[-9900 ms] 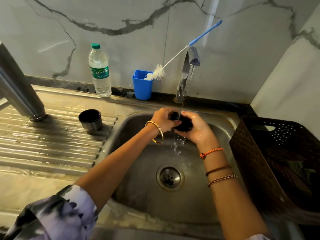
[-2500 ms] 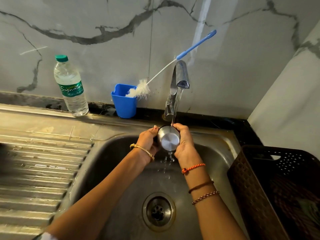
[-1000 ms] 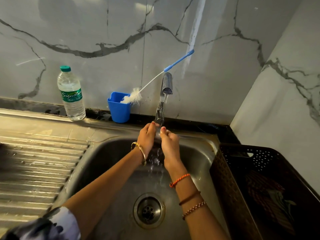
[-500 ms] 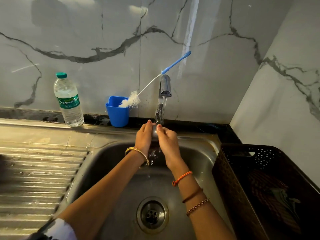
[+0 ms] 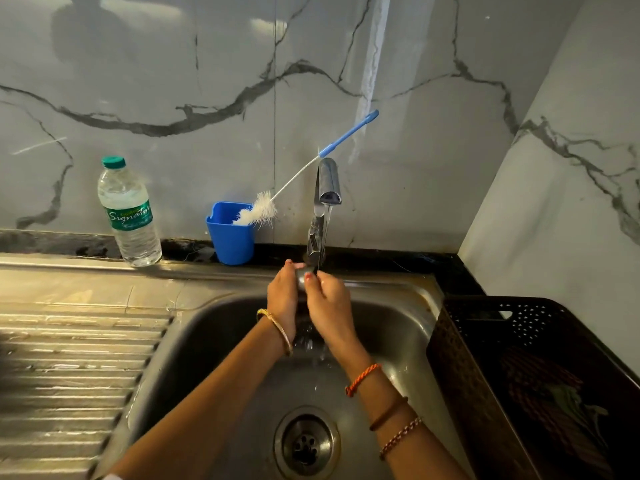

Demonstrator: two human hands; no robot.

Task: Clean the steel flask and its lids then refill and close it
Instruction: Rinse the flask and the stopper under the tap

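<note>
I see both hands over the steel sink [image 5: 398, 327], raised under the tap [image 5: 327, 188] at 12 o'clock of the basin. Water is running. Left hand [image 5: 283, 299] and right hand [image 5: 329, 306] are cupped facing each other, fingers curled round a small steel lid [image 5: 300, 276] held between them; only a sliver of metal shows between the fingertips, so I can't tell its orientation. Stream lands right at the lid, and water splashes below the wrists. Drain [image 5: 306, 445] sits at 6 o'clock of the basin. Water bottle [image 5: 129, 213] stands at 10 o'clock on the ledge. A blue cup [image 5: 230, 240] at 11 holds the bottle brush [image 5: 263, 211], whose handle leans toward the tap. Dark basket [image 5: 519, 375] at 3 o'clock. The flask body is not in frame.
</note>
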